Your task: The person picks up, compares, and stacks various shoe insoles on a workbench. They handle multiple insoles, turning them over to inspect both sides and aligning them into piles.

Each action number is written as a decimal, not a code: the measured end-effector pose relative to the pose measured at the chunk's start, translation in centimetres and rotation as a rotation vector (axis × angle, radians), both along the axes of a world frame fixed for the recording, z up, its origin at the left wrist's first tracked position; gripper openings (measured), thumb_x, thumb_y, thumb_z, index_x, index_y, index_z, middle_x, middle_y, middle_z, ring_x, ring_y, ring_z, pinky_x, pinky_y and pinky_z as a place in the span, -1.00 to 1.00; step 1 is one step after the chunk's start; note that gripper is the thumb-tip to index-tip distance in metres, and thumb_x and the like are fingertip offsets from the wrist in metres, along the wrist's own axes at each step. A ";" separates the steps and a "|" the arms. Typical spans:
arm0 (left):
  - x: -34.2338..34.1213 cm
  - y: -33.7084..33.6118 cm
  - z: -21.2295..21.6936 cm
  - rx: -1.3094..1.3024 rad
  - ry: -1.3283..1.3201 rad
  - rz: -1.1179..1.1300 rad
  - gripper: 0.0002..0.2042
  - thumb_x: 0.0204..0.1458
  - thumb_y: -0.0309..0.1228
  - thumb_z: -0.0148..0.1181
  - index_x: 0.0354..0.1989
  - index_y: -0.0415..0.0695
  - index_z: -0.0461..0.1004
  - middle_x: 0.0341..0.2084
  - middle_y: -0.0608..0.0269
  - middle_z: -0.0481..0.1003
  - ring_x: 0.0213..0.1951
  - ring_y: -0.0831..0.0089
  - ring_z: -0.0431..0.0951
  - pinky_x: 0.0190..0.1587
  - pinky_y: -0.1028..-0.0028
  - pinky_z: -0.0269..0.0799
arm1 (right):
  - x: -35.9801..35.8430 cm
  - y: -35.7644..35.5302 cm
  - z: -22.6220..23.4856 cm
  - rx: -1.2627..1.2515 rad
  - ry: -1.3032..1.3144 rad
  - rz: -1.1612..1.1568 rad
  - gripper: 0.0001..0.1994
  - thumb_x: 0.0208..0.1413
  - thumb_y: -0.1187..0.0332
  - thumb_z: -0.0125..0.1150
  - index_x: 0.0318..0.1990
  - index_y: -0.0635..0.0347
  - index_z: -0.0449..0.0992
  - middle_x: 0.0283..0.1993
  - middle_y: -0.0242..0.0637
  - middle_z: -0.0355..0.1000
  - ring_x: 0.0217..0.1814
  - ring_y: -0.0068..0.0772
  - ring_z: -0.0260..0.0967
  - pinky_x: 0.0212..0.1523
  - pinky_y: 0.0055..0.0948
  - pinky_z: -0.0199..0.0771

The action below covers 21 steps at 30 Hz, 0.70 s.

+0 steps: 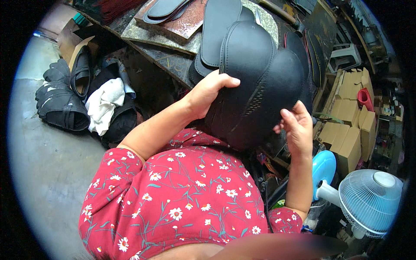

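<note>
A large black shoe sole [251,82] with a stitched, perforated strip is held up in front of me, tilted. My left hand [208,93] grips its left edge, thumb laid over the top surface. At its lower right edge my right hand [297,128] pinches the rim with the fingers curled. Behind it lies a stack of more black soles [216,30] on a cluttered workbench [173,60].
Black sandals [60,104] and a white cloth [104,104] lie on the grey floor at left. Cardboard boxes [351,121] are stacked at right, with a red cup [364,97] on them. A pale blue fan [368,199] stands at lower right.
</note>
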<state>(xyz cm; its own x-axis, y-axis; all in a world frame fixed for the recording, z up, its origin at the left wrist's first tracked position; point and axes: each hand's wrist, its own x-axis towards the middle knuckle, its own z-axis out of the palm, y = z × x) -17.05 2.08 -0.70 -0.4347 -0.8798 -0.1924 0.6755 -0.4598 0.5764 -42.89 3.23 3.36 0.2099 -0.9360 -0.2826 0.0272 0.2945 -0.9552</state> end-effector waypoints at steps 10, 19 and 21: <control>0.1 0.0 0.1 -0.134 -0.210 0.011 -0.51 -0.04 -0.48 0.29 0.13 -0.27 0.41 -0.04 0.12 0.55 -0.03 0.33 0.56 0.11 0.32 0.45 | -2.1 0.7 0.2 -0.026 -0.073 -0.075 -0.83 0.20 0.48 0.22 -0.07 0.17 0.45 -0.29 -0.38 0.51 -0.46 -0.59 0.45 -0.50 -0.53 0.57; 0.6 0.1 0.6 -0.185 -0.229 0.031 -0.53 -0.05 -0.50 0.37 0.10 -0.25 0.45 -0.06 0.15 0.57 -0.06 0.36 0.58 0.09 0.33 0.47 | -3.3 -0.1 2.2 -0.082 -0.229 -0.214 -0.73 0.27 0.49 0.06 0.11 0.18 0.39 -0.11 -0.33 0.55 -0.18 -0.53 0.52 -0.29 -0.54 0.60; -0.5 0.2 0.9 -0.220 -0.235 -0.017 -0.51 -0.05 -0.50 0.37 0.12 -0.25 0.44 -0.04 0.16 0.56 -0.05 0.38 0.57 0.09 0.35 0.47 | -2.4 0.1 2.2 -0.078 -0.202 -0.096 -0.64 0.20 0.50 0.17 0.15 0.18 0.35 -0.07 -0.31 0.53 -0.13 -0.48 0.51 -0.34 -0.52 0.59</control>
<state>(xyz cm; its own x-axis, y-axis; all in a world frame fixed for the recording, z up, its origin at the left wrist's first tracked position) -17.53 2.29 0.20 -0.4155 -0.9046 -0.0951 0.5054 -0.3166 0.8027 -45.31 3.32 5.57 0.1640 -0.9717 -0.1698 0.2443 0.2068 -0.9474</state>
